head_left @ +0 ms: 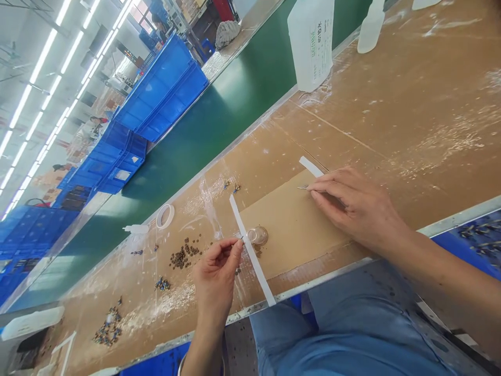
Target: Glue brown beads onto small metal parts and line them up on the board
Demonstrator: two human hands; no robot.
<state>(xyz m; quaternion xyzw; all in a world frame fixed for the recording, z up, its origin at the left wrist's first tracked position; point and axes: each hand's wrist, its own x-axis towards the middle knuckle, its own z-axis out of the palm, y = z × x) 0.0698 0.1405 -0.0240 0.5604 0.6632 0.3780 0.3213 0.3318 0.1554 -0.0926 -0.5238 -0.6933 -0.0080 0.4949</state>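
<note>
My right hand (352, 201) pinches a thin metal tool (303, 188) above a cardboard sheet (289, 219), near a white tape strip (311, 166). My left hand (219, 271) is closed at the fingertips beside another white tape strip (252, 250); a tiny dark thing shows at the fingertips, too small to name. Just right of that strip, a small clear round dish (258, 236) rests on the cardboard. Small dark round parts (182, 257) lie scattered left of my left hand. Two small blue-and-gold parts (236, 188) lie beyond the strip's far end.
A tape roll (165, 216) and a small white bottle (136, 228) lie by the green belt (219, 115). Farther right stand a large white bottle (312, 47) and a smaller bottle (371, 28). Piles of small parts (107, 329) lie at lower left. Blue crates (164, 89) stand past the belt.
</note>
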